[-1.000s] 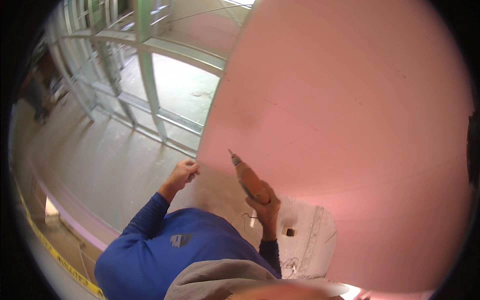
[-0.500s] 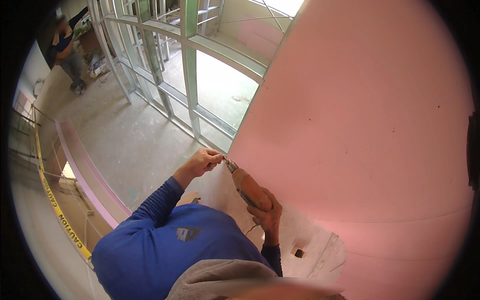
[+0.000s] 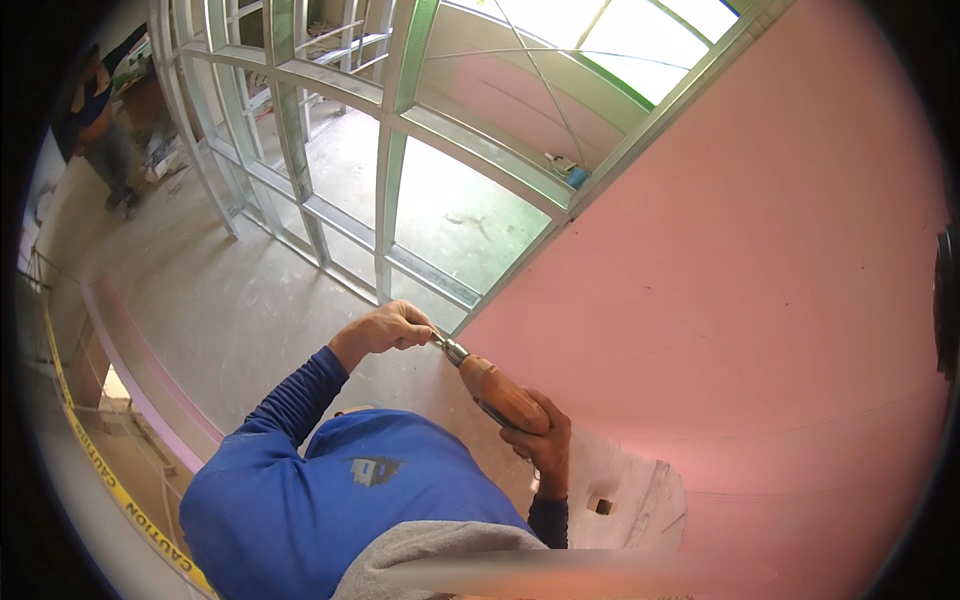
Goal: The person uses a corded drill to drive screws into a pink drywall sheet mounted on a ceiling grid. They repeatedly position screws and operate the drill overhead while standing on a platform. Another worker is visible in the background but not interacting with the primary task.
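My right hand (image 3: 545, 442) is wrapped round the handle of an orange power drill (image 3: 495, 390), whose silver chuck points up and to the left. At the tip of the drill, my left hand (image 3: 392, 326) is closed in a pinch. A thin metal piece shows between the fingertips and the chuck; whether it is the bit or a small screw I cannot tell. Just beyond the drill's tip is the lower edge of a large pink wallboard panel (image 3: 740, 260), which stands along my right side. Metal stud framing (image 3: 390, 210) rises ahead and to the left.
A person (image 3: 105, 130) stands at the far left near piled material. Yellow caution tape (image 3: 110, 485) runs along a floor opening on the left, beside a pink-edged ledge (image 3: 150, 365). A square hole (image 3: 600, 505) shows in the floor at lower right. Crossed wires hang behind the studs.
The view has shifted, with more of the window and framing now showing. Both hands and the drill keep together, the left hand still pinching at the drill's tip.
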{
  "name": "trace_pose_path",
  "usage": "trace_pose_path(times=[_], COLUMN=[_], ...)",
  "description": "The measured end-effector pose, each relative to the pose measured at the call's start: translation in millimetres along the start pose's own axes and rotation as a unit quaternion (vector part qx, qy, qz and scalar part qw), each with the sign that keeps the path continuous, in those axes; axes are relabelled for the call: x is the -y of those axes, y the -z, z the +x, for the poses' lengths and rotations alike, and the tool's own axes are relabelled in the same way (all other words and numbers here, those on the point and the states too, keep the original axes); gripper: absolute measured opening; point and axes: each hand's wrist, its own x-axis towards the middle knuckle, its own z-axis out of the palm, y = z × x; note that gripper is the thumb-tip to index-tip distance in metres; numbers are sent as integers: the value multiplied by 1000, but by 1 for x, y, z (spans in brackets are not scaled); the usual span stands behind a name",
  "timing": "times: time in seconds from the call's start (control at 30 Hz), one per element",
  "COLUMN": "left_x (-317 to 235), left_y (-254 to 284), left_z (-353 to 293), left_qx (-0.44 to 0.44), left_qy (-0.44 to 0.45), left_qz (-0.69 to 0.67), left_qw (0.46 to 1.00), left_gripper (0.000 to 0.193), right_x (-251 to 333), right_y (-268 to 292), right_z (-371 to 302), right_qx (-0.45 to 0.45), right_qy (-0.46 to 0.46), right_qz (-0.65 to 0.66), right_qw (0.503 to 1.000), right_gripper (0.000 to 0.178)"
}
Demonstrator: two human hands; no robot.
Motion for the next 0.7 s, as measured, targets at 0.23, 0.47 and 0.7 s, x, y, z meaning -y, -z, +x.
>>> trace_pose_path(times=[0.23, 0.47, 0.7], left_x=[-33, -62, -104], left_y=[31, 31, 5], left_z=[4, 33, 55], left_qx=[57, 133, 177], left_qy=[22, -1, -103], left_qz=[77, 263, 318], left_qw=[995, 956, 926], left_gripper=[18, 17, 17], right_x=[16, 29, 16], right_y=[-47, -44, -44], right_z=[-8, -21, -29], right_qx=[-43, -72, -114], right_qy=[35, 9, 3], right_qz=[11, 11, 156], right_qw=[998, 997, 981], right_gripper=[73, 71, 72])
